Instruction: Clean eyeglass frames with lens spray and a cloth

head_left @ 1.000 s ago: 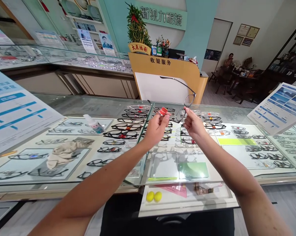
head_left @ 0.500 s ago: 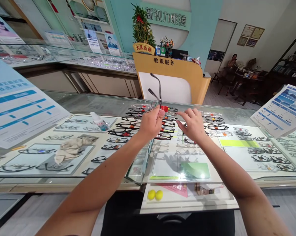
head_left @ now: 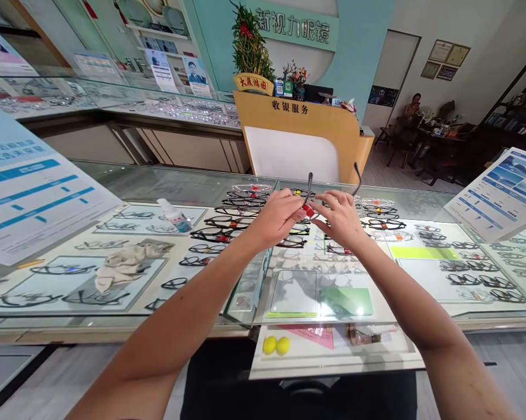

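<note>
A pair of eyeglasses (head_left: 309, 188) with dark temples pointing upward and a red tag (head_left: 308, 210) is held between my two hands above the glass counter. My left hand (head_left: 277, 219) is closed on one side of the frame, its thumb and fingers meeting beside the tag. From the other side my right hand (head_left: 340, 217) grips the same eyeglasses, fingertips close to the tag. The front of the frame is mostly hidden by my fingers. Below and around both hands, rows of eyeglasses (head_left: 220, 234) lie in the display case, many with red or orange tags.
A white bottle (head_left: 175, 216) and a beige cloth (head_left: 122, 267) are on the left of the counter. Printed signs stand at left (head_left: 31, 192) and right (head_left: 499, 195). An open drawer (head_left: 298, 368) with two yellow balls (head_left: 276, 345) juts out near me. A person (head_left: 414, 107) sits far right.
The eyeglasses have swung rightward and down, their temples now spread apart. My right hand, which was apart from them, has closed on them. My left hand has shifted slightly right.
</note>
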The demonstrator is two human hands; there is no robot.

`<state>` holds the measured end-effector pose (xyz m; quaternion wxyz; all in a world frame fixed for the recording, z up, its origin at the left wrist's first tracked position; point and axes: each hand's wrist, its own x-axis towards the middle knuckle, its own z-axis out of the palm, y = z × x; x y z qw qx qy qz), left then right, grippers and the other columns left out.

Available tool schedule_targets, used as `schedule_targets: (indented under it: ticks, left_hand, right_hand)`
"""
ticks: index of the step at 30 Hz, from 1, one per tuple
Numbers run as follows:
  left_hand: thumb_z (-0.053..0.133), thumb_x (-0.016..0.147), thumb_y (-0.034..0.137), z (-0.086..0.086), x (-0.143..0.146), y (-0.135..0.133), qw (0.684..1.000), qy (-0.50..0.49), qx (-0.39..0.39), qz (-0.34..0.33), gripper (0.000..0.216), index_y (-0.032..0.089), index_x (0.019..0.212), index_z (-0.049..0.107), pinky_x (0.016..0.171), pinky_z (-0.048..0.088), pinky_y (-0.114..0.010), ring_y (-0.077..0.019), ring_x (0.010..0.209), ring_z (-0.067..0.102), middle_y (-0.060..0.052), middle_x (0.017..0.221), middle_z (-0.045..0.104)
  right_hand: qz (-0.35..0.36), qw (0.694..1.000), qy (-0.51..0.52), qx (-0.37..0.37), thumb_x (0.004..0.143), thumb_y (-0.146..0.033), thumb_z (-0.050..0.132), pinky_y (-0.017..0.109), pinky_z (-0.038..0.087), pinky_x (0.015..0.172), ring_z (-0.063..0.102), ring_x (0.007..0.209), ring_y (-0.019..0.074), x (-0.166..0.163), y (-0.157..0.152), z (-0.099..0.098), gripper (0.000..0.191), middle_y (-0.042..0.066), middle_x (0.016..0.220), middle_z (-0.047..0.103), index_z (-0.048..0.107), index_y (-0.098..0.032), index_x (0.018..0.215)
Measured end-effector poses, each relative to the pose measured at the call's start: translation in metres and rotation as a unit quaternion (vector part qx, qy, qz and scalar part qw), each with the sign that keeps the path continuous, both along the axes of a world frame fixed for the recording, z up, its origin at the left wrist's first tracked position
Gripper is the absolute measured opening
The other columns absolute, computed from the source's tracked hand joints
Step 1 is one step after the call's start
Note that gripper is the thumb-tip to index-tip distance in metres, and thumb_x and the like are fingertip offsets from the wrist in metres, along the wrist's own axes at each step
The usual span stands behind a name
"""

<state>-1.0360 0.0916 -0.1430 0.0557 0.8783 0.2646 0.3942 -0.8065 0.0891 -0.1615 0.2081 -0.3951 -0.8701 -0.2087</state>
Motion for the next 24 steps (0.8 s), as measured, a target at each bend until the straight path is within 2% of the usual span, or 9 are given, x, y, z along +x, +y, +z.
schedule_targets:
  ticks: [5, 9, 11, 15, 19, 22, 24]
  left_hand:
    - [0.023, 0.112, 0.062, 0.001, -0.001, 0.001, 1.000, 0.000, 0.001, -0.001, 0.059, 0.023, 0.075, 0.046, 0.075, 0.033, -0.041, -0.0242, 0.078, 0.046, -0.004, 0.072, 0.054]
    - [0.025, 0.113, 0.060, -0.001, -0.001, 0.001, 1.000, -0.009, 0.010, 0.000, 0.058, 0.023, 0.074, 0.047, 0.074, 0.034, -0.041, -0.0235, 0.077, 0.047, -0.004, 0.069, 0.053]
    - [0.029, 0.113, 0.061, -0.005, -0.001, 0.001, 0.999, -0.043, 0.023, 0.015, 0.057, 0.023, 0.077, 0.050, 0.075, 0.036, -0.040, -0.0225, 0.076, 0.047, -0.003, 0.070, 0.053]
    - [0.043, 0.110, 0.065, -0.015, -0.004, 0.011, 0.972, -0.209, 0.041, 0.094, 0.046, 0.023, 0.094, 0.056, 0.076, 0.042, -0.038, -0.0193, 0.076, 0.051, -0.003, 0.082, 0.059]
    - [0.035, 0.110, 0.068, -0.024, -0.021, 0.041, 0.924, -0.325, 0.074, 0.190, 0.055, 0.024, 0.081, 0.050, 0.079, 0.045, -0.038, -0.0193, 0.078, 0.051, -0.003, 0.079, 0.052]
    - [0.031, 0.105, 0.080, -0.027, -0.037, 0.062, 0.895, -0.345, 0.100, 0.264, 0.067, 0.023, 0.074, 0.048, 0.089, 0.046, -0.042, -0.0216, 0.086, 0.053, -0.005, 0.083, 0.053]
    - [0.030, 0.100, 0.087, -0.026, -0.044, 0.070, 0.886, -0.353, 0.088, 0.286, 0.073, 0.023, 0.067, 0.042, 0.085, 0.045, -0.040, -0.0211, 0.082, 0.051, -0.004, 0.077, 0.050]
  right_hand:
    - [0.000, 1.000, 0.008, -0.019, 0.107, -0.033, 0.064, 0.047, 0.036, 0.110, 0.054, 0.130, 0.0330, 0.001, 0.004, 0.000, 0.039, 0.012, 0.135, 0.074, 0.068, -0.021, 0.143]
    - [0.002, 1.000, -0.003, -0.029, 0.106, -0.029, 0.066, 0.047, 0.037, 0.107, 0.055, 0.125, 0.0312, 0.003, 0.006, 0.000, 0.019, 0.008, 0.128, 0.077, 0.080, -0.024, 0.119]
    - [0.009, 0.999, -0.001, -0.030, 0.106, -0.029, 0.066, 0.047, 0.037, 0.105, 0.056, 0.122, 0.0302, 0.004, 0.006, 0.001, 0.016, 0.007, 0.123, 0.078, 0.081, -0.024, 0.109]
    - [0.006, 0.998, 0.056, -0.010, 0.105, -0.031, 0.068, 0.047, 0.038, 0.101, 0.057, 0.117, 0.0295, 0.007, 0.007, 0.000, 0.015, 0.005, 0.119, 0.081, 0.082, -0.025, 0.106]
    - [-0.010, 0.990, 0.137, 0.031, 0.104, -0.030, 0.068, 0.048, 0.040, 0.098, 0.058, 0.113, 0.0303, 0.012, 0.011, -0.004, 0.014, 0.005, 0.118, 0.081, 0.082, -0.028, 0.107]
    - [-0.008, 0.985, 0.167, 0.049, 0.103, -0.028, 0.068, 0.048, 0.040, 0.096, 0.058, 0.110, 0.0305, 0.015, 0.016, -0.007, 0.014, 0.005, 0.116, 0.081, 0.082, -0.028, 0.106]
    - [-0.002, 0.983, 0.175, 0.055, 0.102, -0.027, 0.068, 0.047, 0.040, 0.095, 0.058, 0.109, 0.0302, 0.016, 0.018, -0.009, 0.014, 0.005, 0.114, 0.082, 0.082, -0.028, 0.103]
